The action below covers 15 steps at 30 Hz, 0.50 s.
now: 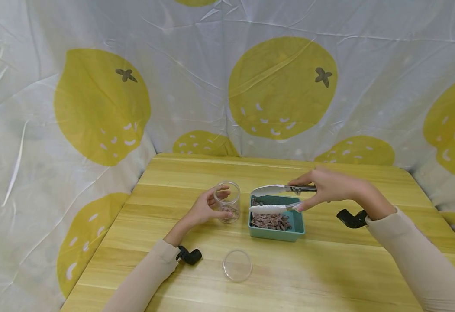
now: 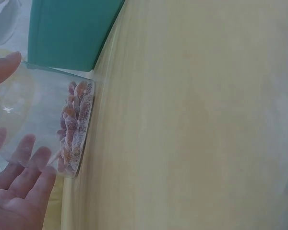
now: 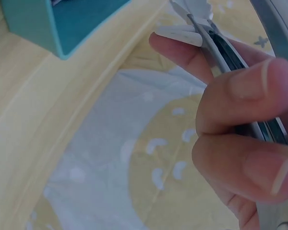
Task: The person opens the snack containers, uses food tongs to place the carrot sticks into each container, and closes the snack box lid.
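My left hand (image 1: 201, 211) holds a clear jar (image 1: 227, 207) upright on the table, thumb on the near side and fingers round the far side. Brownish-pink strips (image 2: 73, 127) cover its bottom in the left wrist view; the jar has no lid on. In my right hand (image 1: 334, 186) is a pair of metal tongs (image 1: 271, 190) with white tips, gripped between thumb and fingers. The tongs' arms are spread apart, with nothing between the tips, over a teal rectangular container (image 1: 275, 235). More of the strips (image 1: 271, 222) lie in that container, mostly toward its left side.
A clear round lid (image 1: 237, 265) lies on the wooden table (image 1: 313, 277) in front of the jar. A curtain (image 1: 188, 86) with a lemon print hangs behind and beside the table. Black wrist devices (image 1: 190, 255) sit at both sleeve cuffs.
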Each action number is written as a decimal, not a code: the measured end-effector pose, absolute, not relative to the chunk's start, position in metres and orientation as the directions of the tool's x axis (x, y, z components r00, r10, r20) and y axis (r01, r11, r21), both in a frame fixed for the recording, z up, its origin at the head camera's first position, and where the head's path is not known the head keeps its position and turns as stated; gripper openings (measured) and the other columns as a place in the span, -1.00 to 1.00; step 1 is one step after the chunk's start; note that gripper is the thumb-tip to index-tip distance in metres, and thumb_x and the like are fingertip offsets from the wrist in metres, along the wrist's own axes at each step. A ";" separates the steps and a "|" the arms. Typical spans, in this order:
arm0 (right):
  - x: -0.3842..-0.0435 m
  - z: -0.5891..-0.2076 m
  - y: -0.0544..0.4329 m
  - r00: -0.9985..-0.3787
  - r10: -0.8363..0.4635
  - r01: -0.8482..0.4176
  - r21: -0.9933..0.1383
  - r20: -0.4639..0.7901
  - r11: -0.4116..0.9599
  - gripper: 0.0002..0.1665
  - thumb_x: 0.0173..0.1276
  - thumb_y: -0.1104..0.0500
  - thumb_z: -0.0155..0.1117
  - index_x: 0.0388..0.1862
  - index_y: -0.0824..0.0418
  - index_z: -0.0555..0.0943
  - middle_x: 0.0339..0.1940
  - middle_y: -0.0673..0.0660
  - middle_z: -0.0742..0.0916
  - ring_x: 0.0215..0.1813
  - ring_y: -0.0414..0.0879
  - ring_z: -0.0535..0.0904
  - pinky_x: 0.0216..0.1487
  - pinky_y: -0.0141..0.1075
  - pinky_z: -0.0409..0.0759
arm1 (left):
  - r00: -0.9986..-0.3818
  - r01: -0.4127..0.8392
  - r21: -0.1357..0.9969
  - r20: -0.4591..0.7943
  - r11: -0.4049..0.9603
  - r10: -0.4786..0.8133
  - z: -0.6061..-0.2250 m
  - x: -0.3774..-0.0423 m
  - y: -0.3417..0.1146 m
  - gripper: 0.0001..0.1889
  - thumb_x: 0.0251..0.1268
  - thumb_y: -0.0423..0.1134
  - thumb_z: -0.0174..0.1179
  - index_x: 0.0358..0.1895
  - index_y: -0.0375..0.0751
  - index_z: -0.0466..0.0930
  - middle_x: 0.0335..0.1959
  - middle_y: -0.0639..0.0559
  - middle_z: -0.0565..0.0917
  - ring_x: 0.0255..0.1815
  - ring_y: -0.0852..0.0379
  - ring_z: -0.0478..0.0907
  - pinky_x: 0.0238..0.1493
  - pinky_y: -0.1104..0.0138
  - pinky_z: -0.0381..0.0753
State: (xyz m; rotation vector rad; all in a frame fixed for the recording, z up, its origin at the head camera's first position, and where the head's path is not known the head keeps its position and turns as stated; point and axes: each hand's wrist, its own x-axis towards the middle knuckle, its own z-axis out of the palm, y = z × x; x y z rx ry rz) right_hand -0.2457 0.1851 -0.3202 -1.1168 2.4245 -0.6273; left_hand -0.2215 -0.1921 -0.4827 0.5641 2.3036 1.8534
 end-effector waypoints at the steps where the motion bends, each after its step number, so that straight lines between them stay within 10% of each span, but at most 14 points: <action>1: -0.245 -0.322 0.186 -0.600 -0.782 -0.603 -0.547 -0.169 0.581 -0.12 0.17 -0.25 0.49 0.36 0.19 0.53 0.28 0.24 0.62 -0.88 -0.24 0.26 -0.71 -0.27 0.52 | -0.922 0.204 0.963 0.127 0.179 0.366 -0.482 -0.221 -0.192 -0.14 0.01 -0.44 0.53 0.44 -0.32 0.30 0.32 -0.32 0.48 0.33 -0.22 0.43 0.39 0.01 0.32; 15: -0.244 -0.351 0.188 -0.519 -0.842 -0.717 -0.461 -0.149 0.523 -0.09 0.19 -0.26 0.46 0.26 0.40 0.56 0.16 0.27 0.69 -0.24 -0.20 0.66 -0.15 -0.24 0.55 | -0.924 0.196 0.963 0.118 0.185 0.365 -0.482 -0.220 -0.193 -0.16 0.03 -0.40 0.53 0.44 -0.17 0.34 0.33 -0.30 0.48 0.33 -0.21 0.44 0.40 -0.01 0.30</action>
